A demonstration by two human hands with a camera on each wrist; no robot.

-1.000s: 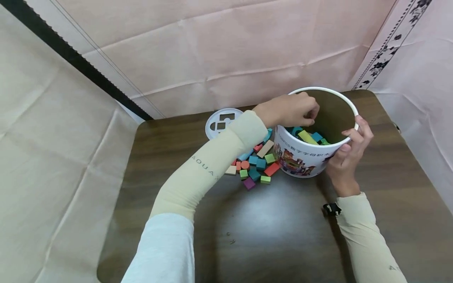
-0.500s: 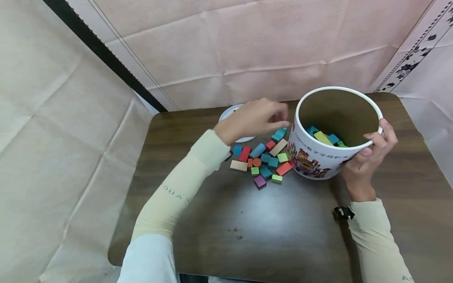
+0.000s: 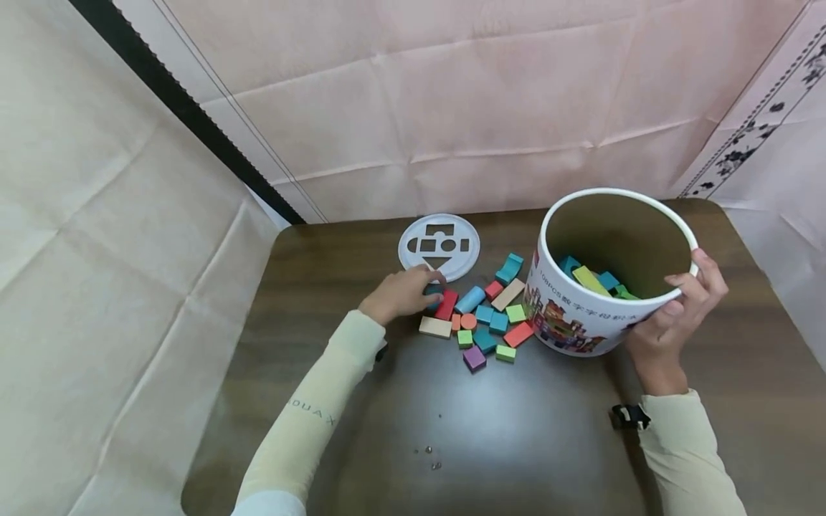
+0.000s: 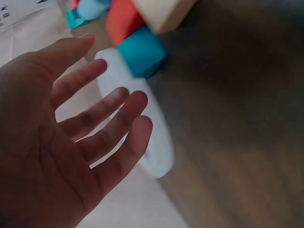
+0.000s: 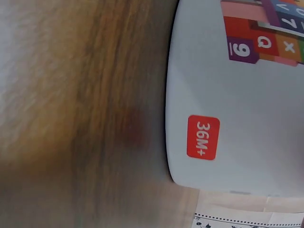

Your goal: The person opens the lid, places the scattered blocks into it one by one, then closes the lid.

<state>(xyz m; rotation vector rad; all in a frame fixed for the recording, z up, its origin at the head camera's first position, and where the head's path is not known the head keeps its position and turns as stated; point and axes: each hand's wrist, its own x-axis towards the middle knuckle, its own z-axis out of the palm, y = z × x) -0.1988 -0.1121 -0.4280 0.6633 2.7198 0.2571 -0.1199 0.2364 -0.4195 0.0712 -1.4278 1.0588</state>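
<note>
My right hand [image 3: 671,322] grips the rim of a white bucket [image 3: 574,326] with a printed picture on its side. Several blocks, among them a yellow block [image 3: 590,281], lie in the bottom of the bucket. The bucket's wall [image 5: 242,104] fills much of the right wrist view. To the left, my left hand [image 3: 405,294] is at a blue block [image 4: 142,51], its fingers spread and slightly bent in the left wrist view with nothing between them. A red block [image 3: 447,305] and a plain wood block [image 3: 435,327] lie close by.
Behind the loose blocks lies a round white lid [image 3: 419,244] with shaped cut-outs. More blocks, including a purple block [image 3: 474,359] at the front, spread toward the bucket. Small droplets [image 3: 429,450] dot the brown table [image 3: 361,444]. Cloth [image 3: 477,107] hangs behind the table.
My left hand has come out of the bucket and moved left and down to the blue block by the lid. My right hand keeps its grip on the bucket. The view has shifted somewhat.
</note>
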